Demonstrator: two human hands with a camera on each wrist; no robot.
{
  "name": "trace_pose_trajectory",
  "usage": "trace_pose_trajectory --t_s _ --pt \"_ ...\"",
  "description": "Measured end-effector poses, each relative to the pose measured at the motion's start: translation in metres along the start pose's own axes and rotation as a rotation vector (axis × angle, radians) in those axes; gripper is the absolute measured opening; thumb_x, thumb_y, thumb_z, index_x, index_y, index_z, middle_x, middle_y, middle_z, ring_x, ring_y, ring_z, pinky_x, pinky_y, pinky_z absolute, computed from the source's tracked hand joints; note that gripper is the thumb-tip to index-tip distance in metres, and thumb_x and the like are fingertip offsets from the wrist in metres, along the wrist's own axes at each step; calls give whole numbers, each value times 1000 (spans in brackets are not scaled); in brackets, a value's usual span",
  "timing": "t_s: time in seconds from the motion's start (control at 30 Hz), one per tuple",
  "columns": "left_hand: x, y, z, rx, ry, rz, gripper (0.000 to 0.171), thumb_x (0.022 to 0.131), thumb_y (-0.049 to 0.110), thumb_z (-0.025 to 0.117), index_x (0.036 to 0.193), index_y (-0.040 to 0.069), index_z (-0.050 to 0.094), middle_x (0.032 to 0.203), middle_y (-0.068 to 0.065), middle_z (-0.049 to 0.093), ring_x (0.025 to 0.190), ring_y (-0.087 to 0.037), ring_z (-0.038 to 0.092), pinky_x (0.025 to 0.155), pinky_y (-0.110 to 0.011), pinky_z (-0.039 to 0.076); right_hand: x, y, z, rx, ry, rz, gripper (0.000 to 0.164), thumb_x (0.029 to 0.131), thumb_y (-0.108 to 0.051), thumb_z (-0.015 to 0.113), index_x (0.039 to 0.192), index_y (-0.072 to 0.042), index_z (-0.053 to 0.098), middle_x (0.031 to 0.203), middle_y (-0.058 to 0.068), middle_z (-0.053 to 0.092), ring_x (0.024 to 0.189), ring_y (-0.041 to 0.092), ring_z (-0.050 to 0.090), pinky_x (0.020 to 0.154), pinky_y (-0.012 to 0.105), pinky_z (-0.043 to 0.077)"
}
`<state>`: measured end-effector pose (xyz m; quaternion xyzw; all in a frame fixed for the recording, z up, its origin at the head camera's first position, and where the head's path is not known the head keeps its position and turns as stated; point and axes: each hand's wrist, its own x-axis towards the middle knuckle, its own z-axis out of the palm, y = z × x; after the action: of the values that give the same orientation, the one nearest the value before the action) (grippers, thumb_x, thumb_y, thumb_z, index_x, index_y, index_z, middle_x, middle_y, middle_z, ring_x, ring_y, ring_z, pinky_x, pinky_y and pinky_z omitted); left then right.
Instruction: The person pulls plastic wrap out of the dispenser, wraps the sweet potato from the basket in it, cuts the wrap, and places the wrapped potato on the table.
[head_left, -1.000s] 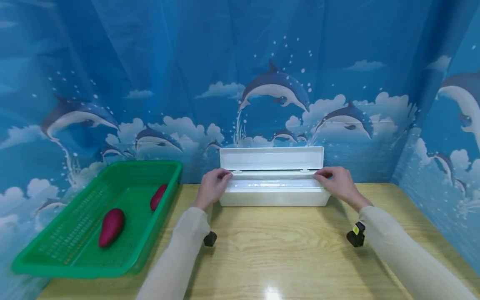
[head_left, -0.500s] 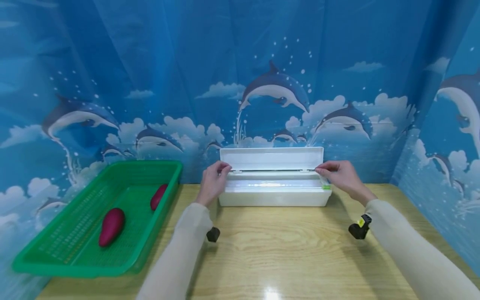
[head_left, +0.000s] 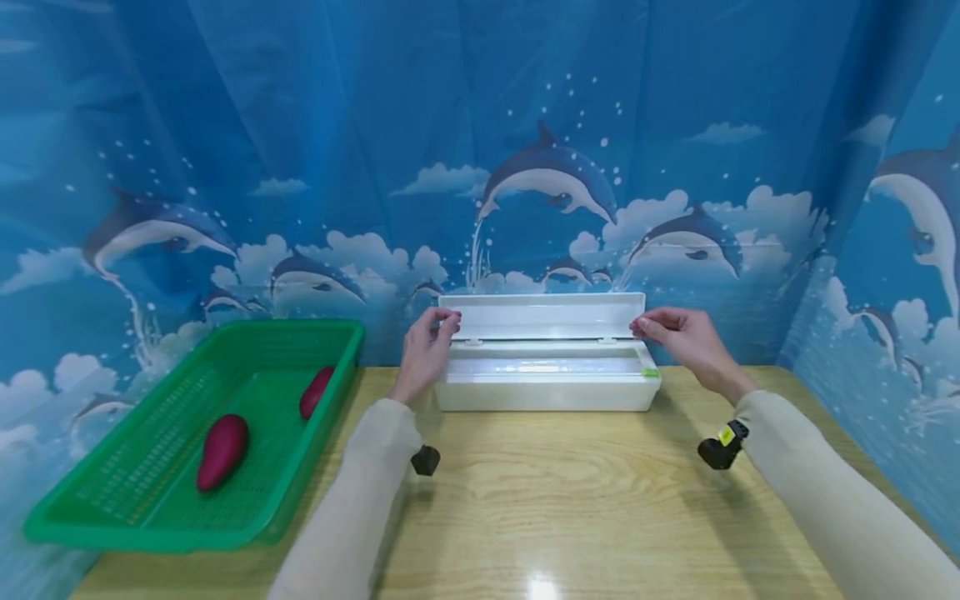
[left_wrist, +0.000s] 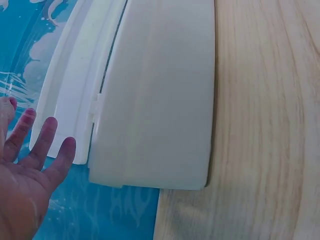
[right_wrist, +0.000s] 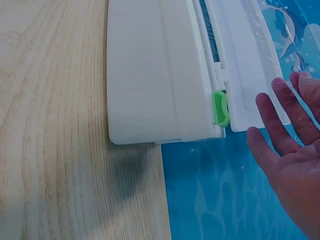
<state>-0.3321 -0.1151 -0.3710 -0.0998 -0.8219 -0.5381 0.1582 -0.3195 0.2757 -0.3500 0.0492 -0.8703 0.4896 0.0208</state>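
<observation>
A white cling film dispenser box (head_left: pixel 547 397) stands with its lid (head_left: pixel 543 317) tipped back against the curtain. Inside it lies a shiny roll of clear cling film (head_left: pixel 525 367). My left hand (head_left: pixel 425 354) is raised by the lid's left end, thumb and index finger pinching the film's edge. At the lid's right end, my right hand (head_left: pixel 693 346) pinches the other corner of the film between thumb and index finger; the remaining fingers are spread in the right wrist view. The film between the hands is nearly invisible. A green slide cutter (right_wrist: pixel 220 107) sits at the box's right end.
On the left, a green plastic basket (head_left: pixel 273 508) holds a dark red sweet-potato-like piece (head_left: pixel 223 452) and a second one (head_left: pixel 317 392). A blue dolphin-print curtain (head_left: pixel 420 100) hangs right behind the box. The wooden table (head_left: pixel 555 500) extends in front.
Both hands have risen from the box opening to the height of the lid, drawing the film's edge up. The green cutter at the right end has come into sight. The box stays in place.
</observation>
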Motion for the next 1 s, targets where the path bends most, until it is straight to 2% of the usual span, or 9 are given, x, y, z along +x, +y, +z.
trace_pose_trajectory --t_s 0.1,0.23,0.33,0.53,0.73,1.0 --pt "1 3 0 -16 -6 -2 25 109 28 49 119 9 60 129 -12 66 116 -29 69 103 -47 54 1 -1 0 45 4 -11 42 109 -32 49 135 0 59 126 12 69 106 5 68 106 39 54" --pt "2 6 0 -62 -25 9 25 110 29 47 121 9 58 130 -12 66 120 -29 68 102 -48 55 1 -3 0 108 9 -33 45 109 -35 49 135 1 55 111 -6 71 102 5 69 99 31 58" --pt "3 8 -1 -100 -33 31 25 110 26 46 120 6 57 124 -15 67 118 -31 68 101 -50 56 1 -4 0 174 9 -53 45 108 -36 50 133 1 54 104 -13 71 99 4 70 94 27 59" --pt "5 14 -3 -103 -13 35 27 110 26 46 120 4 57 116 -15 65 111 -28 67 97 -46 58 0 -7 -2 304 15 -65 36 107 -35 53 129 -6 56 103 -13 71 97 4 71 89 27 61" --pt "6 21 -6 -129 -21 9 32 110 31 45 124 3 55 117 -18 64 106 -27 68 93 -44 60 0 -13 -4 361 23 -75 35 106 -35 54 127 -8 57 105 -10 70 96 6 71 85 30 63" --pt "9 29 -11 -128 -5 42 31 110 32 44 121 5 56 116 -20 64 103 -27 69 88 -42 62 -1 -24 -8 454 30 -88 32 104 -34 58 123 -9 59 103 -7 72 94 8 72 81 27 63"
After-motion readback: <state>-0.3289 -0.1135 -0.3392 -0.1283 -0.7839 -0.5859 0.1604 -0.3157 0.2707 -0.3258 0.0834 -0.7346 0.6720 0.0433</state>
